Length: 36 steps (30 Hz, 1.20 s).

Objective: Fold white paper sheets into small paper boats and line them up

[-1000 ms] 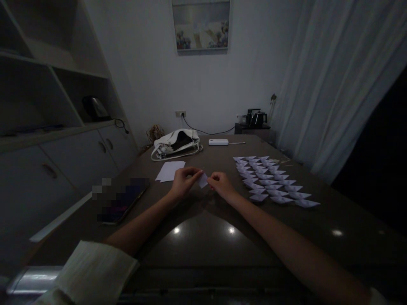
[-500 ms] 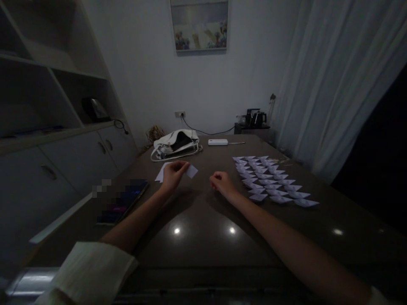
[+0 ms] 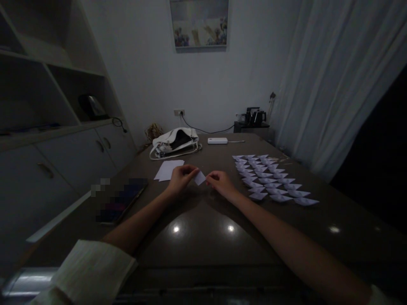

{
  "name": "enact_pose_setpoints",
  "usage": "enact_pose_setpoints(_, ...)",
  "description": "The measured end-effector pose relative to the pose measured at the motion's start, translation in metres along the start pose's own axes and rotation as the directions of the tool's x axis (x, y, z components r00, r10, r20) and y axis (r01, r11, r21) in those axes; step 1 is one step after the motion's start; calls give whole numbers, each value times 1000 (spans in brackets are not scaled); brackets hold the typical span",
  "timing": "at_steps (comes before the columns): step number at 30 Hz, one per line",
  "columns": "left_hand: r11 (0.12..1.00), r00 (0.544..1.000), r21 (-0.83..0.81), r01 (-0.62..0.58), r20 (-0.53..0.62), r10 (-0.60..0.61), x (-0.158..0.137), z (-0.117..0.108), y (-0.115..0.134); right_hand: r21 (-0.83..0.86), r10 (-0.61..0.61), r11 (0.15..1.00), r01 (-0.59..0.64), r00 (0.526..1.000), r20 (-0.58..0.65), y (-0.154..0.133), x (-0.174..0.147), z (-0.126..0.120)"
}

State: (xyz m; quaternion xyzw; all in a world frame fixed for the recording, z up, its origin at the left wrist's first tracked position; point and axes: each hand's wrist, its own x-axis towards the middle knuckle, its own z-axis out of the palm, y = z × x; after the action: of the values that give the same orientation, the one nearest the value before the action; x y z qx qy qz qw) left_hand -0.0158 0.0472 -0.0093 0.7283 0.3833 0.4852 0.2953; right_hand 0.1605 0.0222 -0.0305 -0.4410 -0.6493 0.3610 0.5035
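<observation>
Between my hands, just over the table, is a small folded piece of white paper (image 3: 199,178). My left hand (image 3: 182,180) pinches its upper left side between thumb and fingers. At its right corner my right hand (image 3: 221,183) has thumb and forefinger closed on the edge. Several white sheets of paper (image 3: 165,170) lie in a loose stack on the table, behind and left of my left hand. To the right of my right hand stand rows of folded white paper boats (image 3: 269,185).
The brown table (image 3: 203,245) holds a dark phone-like device (image 3: 127,201) at the left. Farther back are a white handbag (image 3: 174,142) and a white device resembling a power bank (image 3: 217,140) with a short cable. Black kettles (image 3: 257,117) stand beyond the table's far end.
My left hand has moved right with the paper, away from the stack, which now shows more fully. My right thumb and fingers have closed on the paper's right corner.
</observation>
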Motion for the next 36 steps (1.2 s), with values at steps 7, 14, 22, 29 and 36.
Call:
enact_pose_setpoints(7, 991, 998, 113, -67, 5, 67, 0, -1, -2, -121, -72, 990, 73, 997, 5, 4, 2, 0)
enact_pose_setpoints(14, 829, 920, 400, -392, 147, 364, 0, -6, 9, -92, -23, 996, 20, 999, -38, 2, 6, -3)
enact_pose_setpoints(22, 814, 856, 384, -435, 458, 241, -2, -7, 8, 67, 143, 988, -140, 988, -49, -3, 6, -10)
enact_pose_setpoints(29, 947, 930, 223, -231, 338, 147, -3, -2, 8, 148, 91, 985, -89, 996, -6, -4, 5, -10)
enact_pose_setpoints(36, 939, 936, 242, -245, 312, 164, -2, -2, 5, 185, 103, 977, -104, 995, 15, -4, 5, -9)
